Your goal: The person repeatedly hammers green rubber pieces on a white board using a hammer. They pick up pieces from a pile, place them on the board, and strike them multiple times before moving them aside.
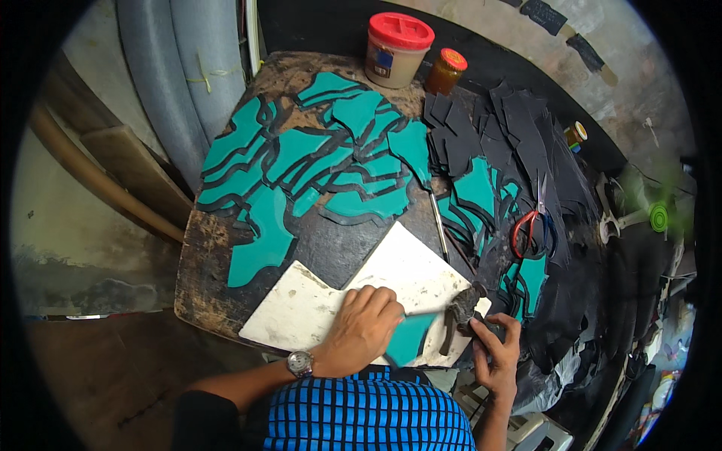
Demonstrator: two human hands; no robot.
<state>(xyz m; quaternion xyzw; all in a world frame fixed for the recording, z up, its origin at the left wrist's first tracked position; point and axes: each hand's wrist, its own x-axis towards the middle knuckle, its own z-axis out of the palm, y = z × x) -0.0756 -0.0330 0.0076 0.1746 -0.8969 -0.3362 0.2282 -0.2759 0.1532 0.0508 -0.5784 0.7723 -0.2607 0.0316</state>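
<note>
We press our left hand (363,328) flat on the teal piece (410,338) lying on the white board (331,308) at the bench's (203,301) near edge; our right hand's fingers (502,342) clamp a dark brush (460,310); the piece looks thin, light, floppy, best pinned flat or pinched at an edge.

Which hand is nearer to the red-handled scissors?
Right. The right hand sits just below the red-handled scissors, gripping a dark tool. The left hand is farther left, pressing a teal piece on the white board.
</note>
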